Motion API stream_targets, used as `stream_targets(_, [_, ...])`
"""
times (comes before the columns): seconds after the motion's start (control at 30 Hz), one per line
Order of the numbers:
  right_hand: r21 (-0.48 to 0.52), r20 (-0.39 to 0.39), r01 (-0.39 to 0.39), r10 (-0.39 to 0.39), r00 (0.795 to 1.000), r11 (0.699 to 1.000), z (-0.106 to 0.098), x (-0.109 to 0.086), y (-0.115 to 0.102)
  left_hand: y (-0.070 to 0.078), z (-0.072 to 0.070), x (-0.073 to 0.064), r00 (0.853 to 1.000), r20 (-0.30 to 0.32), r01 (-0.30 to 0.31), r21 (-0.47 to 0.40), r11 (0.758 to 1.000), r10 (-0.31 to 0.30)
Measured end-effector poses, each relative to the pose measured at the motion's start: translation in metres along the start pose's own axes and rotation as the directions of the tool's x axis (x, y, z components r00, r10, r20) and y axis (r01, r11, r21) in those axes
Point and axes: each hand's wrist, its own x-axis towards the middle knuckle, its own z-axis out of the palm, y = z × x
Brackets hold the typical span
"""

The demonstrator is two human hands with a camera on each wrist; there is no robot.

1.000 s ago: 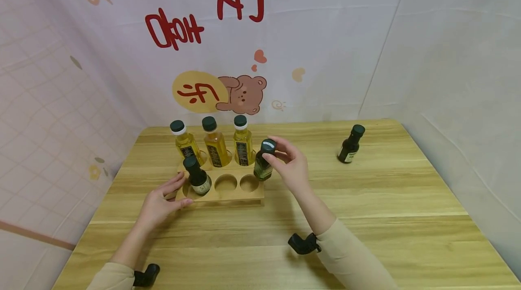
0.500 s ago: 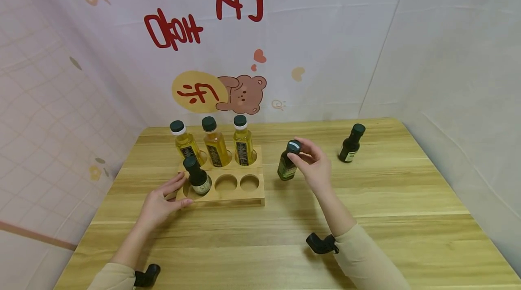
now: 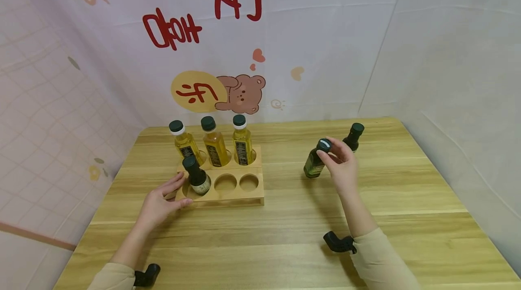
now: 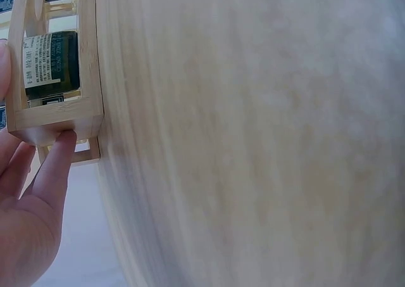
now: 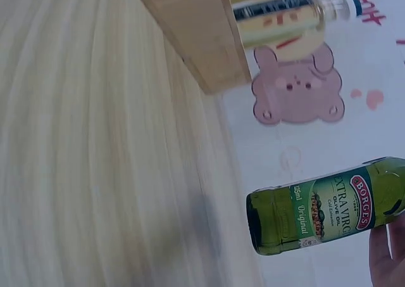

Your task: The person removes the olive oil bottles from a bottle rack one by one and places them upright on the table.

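Observation:
My right hand (image 3: 343, 168) pinches the dark cap of a green olive oil bottle (image 3: 314, 163) over the right half of the table. The bottle tilts slightly, and its "Extra Virgin Olive Oil" label shows on the glass bottle (image 5: 323, 204) in the right wrist view. My left hand (image 3: 158, 206) holds the left end of a two-tier wooden bottle rack (image 3: 228, 197), thumb at the front and fingers along the side. One small dark bottle (image 3: 197, 178) leans in the front row's left hole, beside two bare holes. Three yellow oil bottles (image 3: 215, 147) stand in the back row.
Another dark bottle (image 3: 353, 137) stands at the back right of the wooden table (image 3: 260, 244), partly hidden behind my right hand. A white printed cloth (image 3: 325, 45) hangs behind the table's far edge.
My right hand has carried the olive oil bottle rightward, from beside the rack's right end toward the other dark bottle. My left hand and the rack have stayed in place.

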Motion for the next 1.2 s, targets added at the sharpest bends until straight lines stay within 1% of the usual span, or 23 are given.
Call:
stream_targets(0.2, [-0.057,-0.061,-0.036,0.032,0.998,0.998,-0.023,0.005,0.003,-0.001,0.0,0.0,1.0,-0.002,-0.001,-0.009,1.0,0.001])
stream_targets(0.53, [-0.11,-0.128,-0.08,0.066,0.99,0.991,-0.055,0.011,0.005,0.0,-0.001,-0.001,1.0,-0.003,0.002,-0.001,1.0,-0.002])
stream_targets(0.7, [-0.121,-0.165,-0.104,0.083,0.983,0.987,-0.066,0.012,0.005,0.001,-0.001,-0.001,1.0,0.001,0.004,-0.003,1.0,-0.004])
stream_targets(0.9, [-0.102,-0.212,-0.14,0.116,0.97,0.985,-0.077,0.015,0.008,0.002,-0.001,0.0,1.0,0.005,0.008,-0.01,1.0,-0.008])
stream_targets(0.97, [-0.095,-0.221,-0.15,0.126,0.967,0.984,-0.08,0.015,0.009,0.002,-0.001,0.0,1.0,0.004,0.005,-0.012,1.0,-0.005])
stream_targets(1.2, [-0.126,-0.235,-0.184,0.151,0.96,0.975,-0.088,0.016,0.012,0.004,-0.001,-0.002,1.0,-0.002,-0.003,-0.021,1.0,0.003])
